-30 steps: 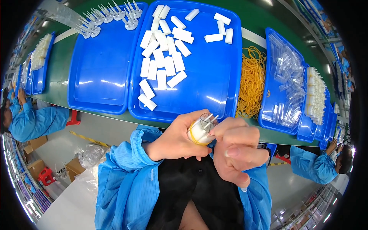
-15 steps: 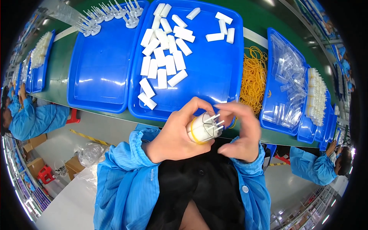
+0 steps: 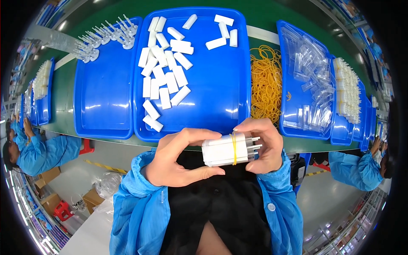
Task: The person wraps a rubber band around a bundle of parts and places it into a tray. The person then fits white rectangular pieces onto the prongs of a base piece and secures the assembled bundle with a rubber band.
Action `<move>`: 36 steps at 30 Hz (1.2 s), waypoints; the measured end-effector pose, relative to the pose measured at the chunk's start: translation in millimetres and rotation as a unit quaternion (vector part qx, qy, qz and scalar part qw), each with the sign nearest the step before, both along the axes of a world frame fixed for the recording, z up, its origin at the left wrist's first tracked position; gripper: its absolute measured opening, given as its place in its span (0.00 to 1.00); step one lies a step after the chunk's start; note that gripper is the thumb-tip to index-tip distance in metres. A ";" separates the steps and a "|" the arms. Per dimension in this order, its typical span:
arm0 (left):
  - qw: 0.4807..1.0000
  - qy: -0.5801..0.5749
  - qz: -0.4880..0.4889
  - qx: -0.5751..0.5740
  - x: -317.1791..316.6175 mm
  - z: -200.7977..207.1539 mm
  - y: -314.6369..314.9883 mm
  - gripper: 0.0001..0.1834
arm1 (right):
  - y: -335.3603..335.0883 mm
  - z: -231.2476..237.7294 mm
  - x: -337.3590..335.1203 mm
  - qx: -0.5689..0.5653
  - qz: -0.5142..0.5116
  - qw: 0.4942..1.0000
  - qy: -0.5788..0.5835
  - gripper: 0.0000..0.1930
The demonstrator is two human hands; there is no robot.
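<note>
Between my hands, in front of my chest, lies a bundle (image 3: 216, 152) of white blocks and clear plastic pieces on its side. A yellow rubber band (image 3: 234, 155) circles it towards its right end, where several thin white pins (image 3: 256, 147) stick out. My left hand (image 3: 172, 159) grips the left end, index finger above and thumb below. My right hand (image 3: 268, 144) closes round the right end, fingertips at the top by the band and thumb at the lower edge beside the pins.
A large blue tray (image 3: 212, 93) holds loose white blocks (image 3: 160, 75). Left of it, another blue tray (image 3: 104, 93) has white pin stands (image 3: 123, 34). To the right lie yellow rubber bands (image 3: 265, 85) and a tray of clear plastic pieces (image 3: 314, 80). Co-workers in blue sit at both sides.
The bundle has turned so that its long side shows and its pins point right. My right hand has closed on its right end. The trays sit further left and lower in view.
</note>
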State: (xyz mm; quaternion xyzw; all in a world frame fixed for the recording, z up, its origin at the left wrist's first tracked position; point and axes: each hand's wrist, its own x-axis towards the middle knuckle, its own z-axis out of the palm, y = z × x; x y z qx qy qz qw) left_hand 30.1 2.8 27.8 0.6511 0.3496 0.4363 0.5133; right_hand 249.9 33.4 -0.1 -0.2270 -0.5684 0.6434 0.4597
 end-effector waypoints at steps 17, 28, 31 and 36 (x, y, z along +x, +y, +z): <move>0.994 0.068 -0.032 0.084 -6.8 6.6 22.8 0.44 | 8.5 11.3 -25.5 -0.153 0.076 0.985 0.030 0.21; 0.996 -0.004 0.074 0.052 -17.1 -13.8 13.8 0.47 | -3.7 22.3 -28.3 0.225 -0.086 0.951 -0.193 0.39; 0.995 0.001 0.069 0.069 -17.1 -14.1 13.7 0.47 | -3.1 26.1 -28.1 0.224 -0.079 0.953 -0.190 0.40; 0.995 0.021 0.062 0.071 -18.1 -10.3 14.4 0.47 | -1.2 22.0 -28.7 0.227 -0.072 0.955 -0.177 0.40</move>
